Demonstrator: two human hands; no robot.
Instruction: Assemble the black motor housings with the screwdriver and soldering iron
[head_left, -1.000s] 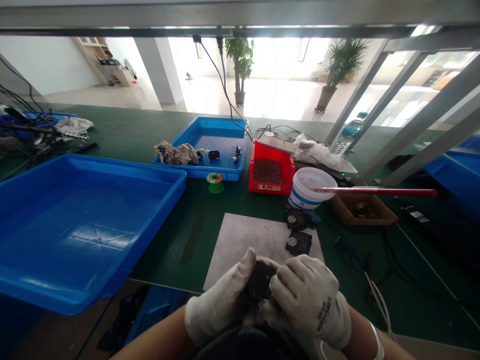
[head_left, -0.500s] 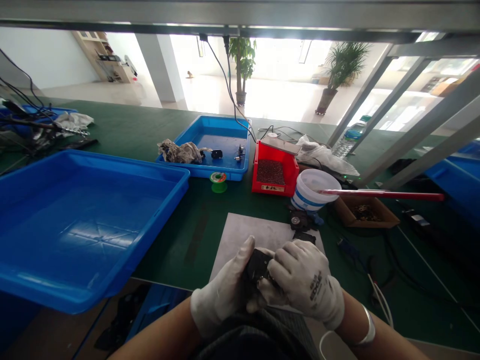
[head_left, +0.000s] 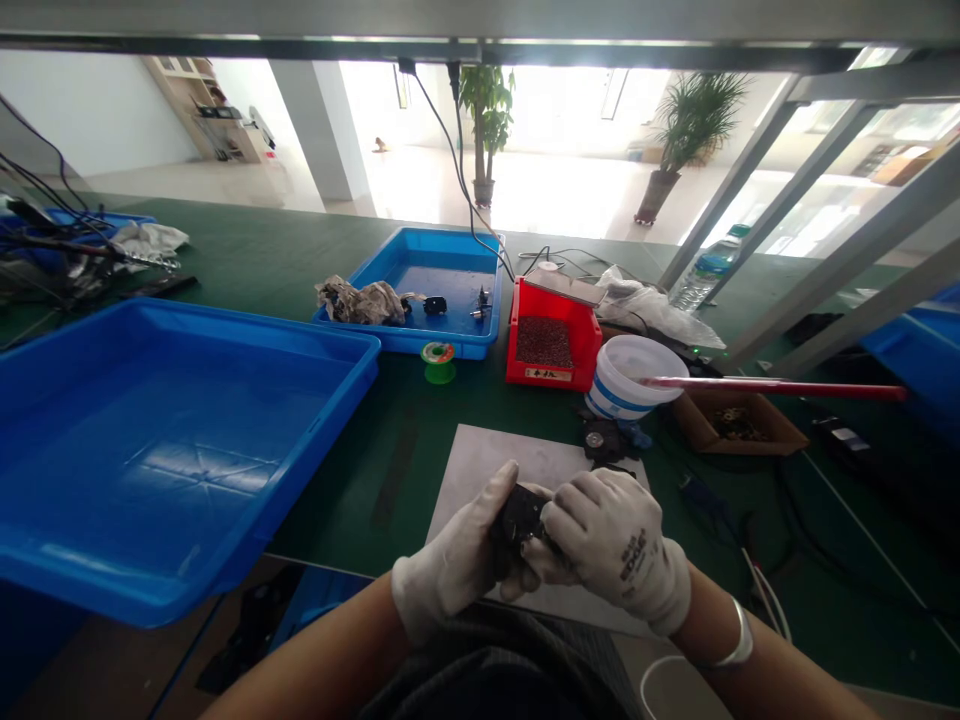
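Note:
A small black plastic housing (head_left: 520, 515) is held above the near edge of a white sheet (head_left: 480, 470). My left hand (head_left: 465, 560), in a white glove, wraps round its left side with the thumb along the edge. My right hand (head_left: 604, 545), gloved too, has its fingers curled against the housing's right side. Whether the right fingers also pinch a smaller part is hidden by the knuckles. Just beyond the right hand, another black part (head_left: 604, 440) with a round metal centre lies at the sheet's far right corner.
A large blue tray (head_left: 322, 430) stands at left, a smaller blue tray (head_left: 480, 345) behind. A green solder spool (head_left: 439, 365), a red bin (head_left: 551, 375) of small brown pieces, a white tub (head_left: 619, 400) with a red stick across it, and a cardboard box (head_left: 780, 445) line the bench.
Both hands and the black housing have shifted slightly up and to the right in view. The grip looks the same.

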